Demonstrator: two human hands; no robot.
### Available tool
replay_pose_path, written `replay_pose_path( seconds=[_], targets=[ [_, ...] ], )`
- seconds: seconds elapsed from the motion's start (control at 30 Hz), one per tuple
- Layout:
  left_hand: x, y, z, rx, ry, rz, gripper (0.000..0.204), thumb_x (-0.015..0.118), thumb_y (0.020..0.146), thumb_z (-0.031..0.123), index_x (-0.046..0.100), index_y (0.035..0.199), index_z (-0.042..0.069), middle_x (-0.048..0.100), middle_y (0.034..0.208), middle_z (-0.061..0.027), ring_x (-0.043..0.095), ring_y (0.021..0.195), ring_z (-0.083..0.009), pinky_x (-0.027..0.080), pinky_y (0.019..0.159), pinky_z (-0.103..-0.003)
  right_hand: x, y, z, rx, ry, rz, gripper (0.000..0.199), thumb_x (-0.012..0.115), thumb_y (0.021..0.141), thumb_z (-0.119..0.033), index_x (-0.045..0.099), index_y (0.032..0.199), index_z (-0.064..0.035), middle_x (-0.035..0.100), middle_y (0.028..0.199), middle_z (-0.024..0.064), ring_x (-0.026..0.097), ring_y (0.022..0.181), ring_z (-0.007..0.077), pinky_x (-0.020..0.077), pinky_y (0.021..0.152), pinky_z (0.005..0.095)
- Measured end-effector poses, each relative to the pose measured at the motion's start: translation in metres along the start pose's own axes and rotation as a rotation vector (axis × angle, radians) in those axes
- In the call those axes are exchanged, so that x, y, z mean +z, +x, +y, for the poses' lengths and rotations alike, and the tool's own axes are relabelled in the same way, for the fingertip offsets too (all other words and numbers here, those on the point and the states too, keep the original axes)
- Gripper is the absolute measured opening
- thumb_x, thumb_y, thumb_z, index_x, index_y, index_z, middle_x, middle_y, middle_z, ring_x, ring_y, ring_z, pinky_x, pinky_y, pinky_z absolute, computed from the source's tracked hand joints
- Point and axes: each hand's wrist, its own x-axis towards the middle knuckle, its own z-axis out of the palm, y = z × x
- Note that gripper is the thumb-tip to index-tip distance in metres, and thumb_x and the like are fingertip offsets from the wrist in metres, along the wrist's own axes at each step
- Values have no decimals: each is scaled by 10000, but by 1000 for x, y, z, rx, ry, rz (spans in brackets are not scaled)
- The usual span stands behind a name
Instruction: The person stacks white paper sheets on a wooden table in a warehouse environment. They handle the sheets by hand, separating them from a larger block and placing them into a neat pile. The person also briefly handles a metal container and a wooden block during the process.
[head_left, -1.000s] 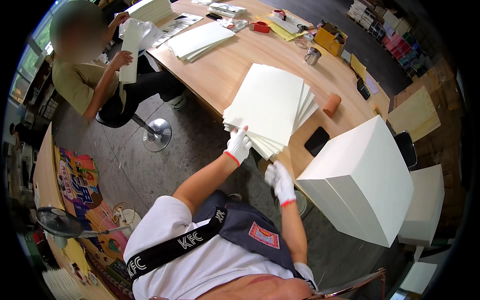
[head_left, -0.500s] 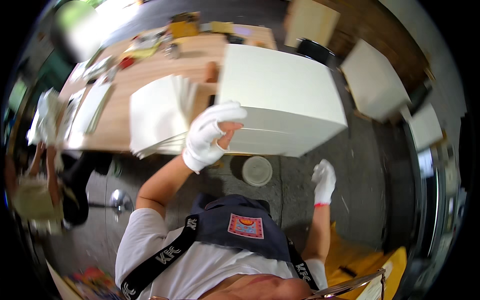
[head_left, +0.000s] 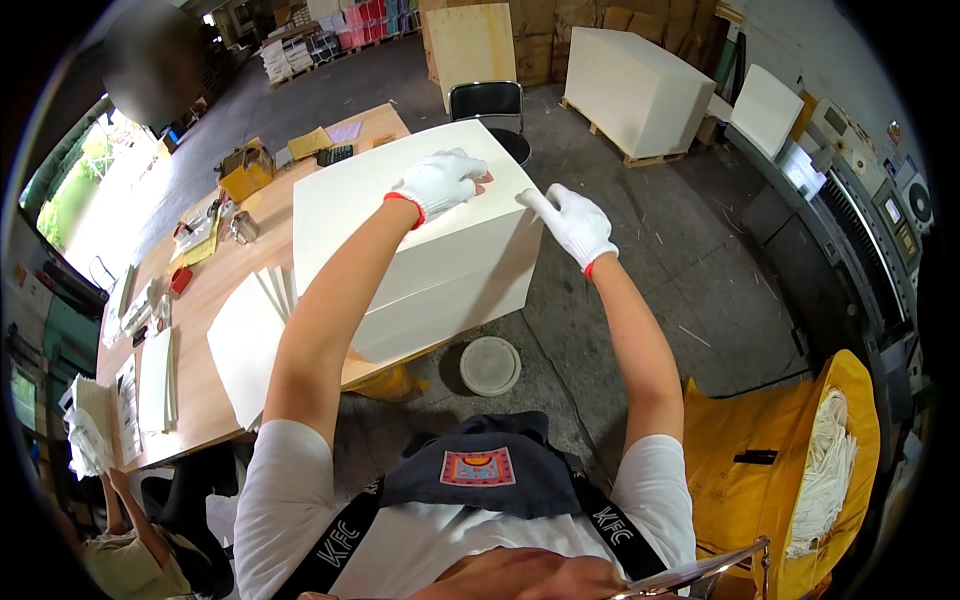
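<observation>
A tall stack of large white paper sheets (head_left: pixel 380 190) stands on the wooden table in front of me. My left hand (head_left: pixel 438 185), in a white knit glove with a red cuff, lies over the top sheet near the right edge. Its fingers are stretched out, with bare fingertips showing. At the stack's right corner is my right hand (head_left: pixel 578 225), gloved the same way. Its thumb reaches to the paper's edge and stands apart from the other fingers. Below the hands, the stack's side shows a faint seam between layers.
Fanned white sheets (head_left: pixel 245 335) lie left of the stack on the table (head_left: pixel 190 340). A lidded round bucket (head_left: pixel 490 366) stands on the floor. A yellow sack (head_left: pixel 740 470) of paper strips is at right, a black chair (head_left: pixel 487 100) behind. Another person (head_left: pixel 130 545) works at far left.
My left hand has moved from the stack's near left side onto its top. My right hand has risen from beside me to the right corner. The view has turned rightward.
</observation>
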Motion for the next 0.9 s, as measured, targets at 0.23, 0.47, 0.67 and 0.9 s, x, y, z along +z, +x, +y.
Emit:
replay_pose_path(
  seconds=[0.23,0.47,0.67,0.9],
  targets=[
    [11,-8,3,-3,-39,42,308,654,913,270,694,1194,153,628,1175,-150,588,1140,-320,480,953,-411,-24,23,-8,-499,-387,277,563,506,930,-633,657,865,-95,665,834,136,661,814,343,517,741,448],
    [24,-4,-8,183,-77,108,375,656,898,212,641,1250,83,616,1257,-139,607,1145,-280,482,972,-400,-2,44,-25,-141,346,112,631,429,959,-660,525,823,-51,582,735,160,602,723,316,446,718,445],
    [21,-5,-8,117,-508,30,386,633,906,127,608,1287,65,639,1266,-122,596,1202,-196,484,1013,-337,13,30,-32,15,633,219,612,431,972,-630,571,879,-41,578,743,151,576,722,311,432,745,412],
    [14,-10,7,63,-473,18,482,725,876,185,581,1315,48,622,1316,-146,575,1260,-224,461,1046,-351,37,31,-20,-81,640,390,549,375,1017,-539,631,1107,-62,656,1051,211,601,1026,423,451,854,456]
  ],
)
